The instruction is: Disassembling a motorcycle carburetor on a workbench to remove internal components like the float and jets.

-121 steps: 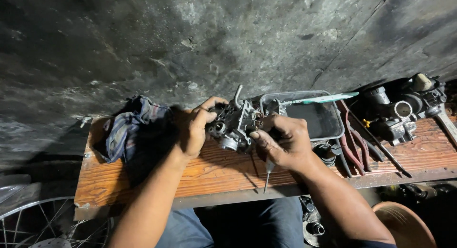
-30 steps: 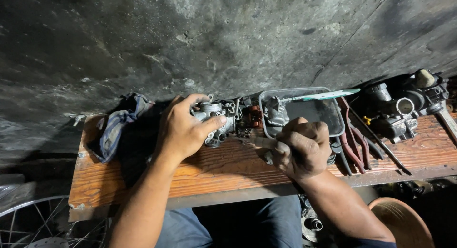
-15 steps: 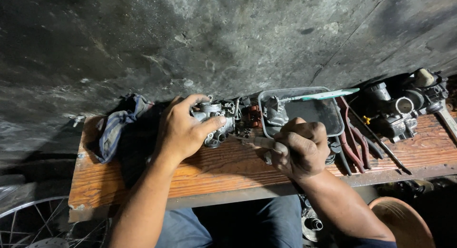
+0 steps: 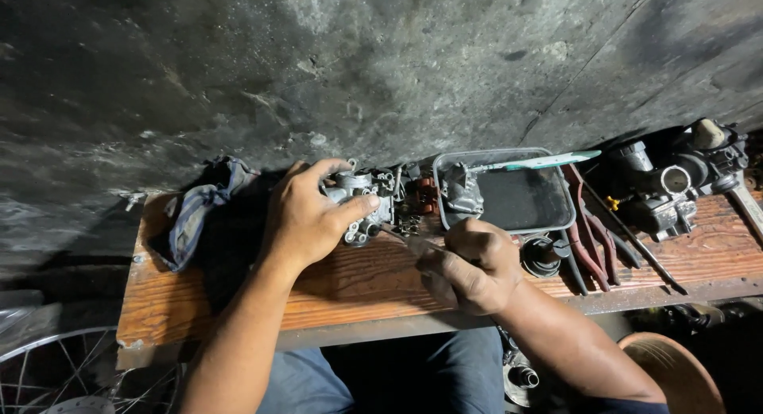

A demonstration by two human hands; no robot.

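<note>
My left hand point(image 4: 306, 215) grips a grey metal carburettor point(image 4: 364, 206) and holds it down on the wooden bench point(image 4: 238, 303). My right hand point(image 4: 469, 267) is closed around a screwdriver point(image 4: 413, 241), and the thin shaft points left into the carburettor's side. Both hands sit near the middle of the bench, close to the dark wall behind it.
A grey plastic tray point(image 4: 517, 199) holds a metal part point(image 4: 461, 191) and a toothbrush point(image 4: 548, 160). Red-handled pliers point(image 4: 588, 239) and a long rod lie to the right, beside more engine parts point(image 4: 668, 183). A striped rag point(image 4: 195, 211) lies at the left. A spoked wheel point(image 4: 48, 374) shows bottom left.
Four seconds ago both hands held the carburettor up with the screwdriver hanging below. Since then the carburettor rests on the bench and my right hand works the screwdriver into it; little movement lately.
</note>
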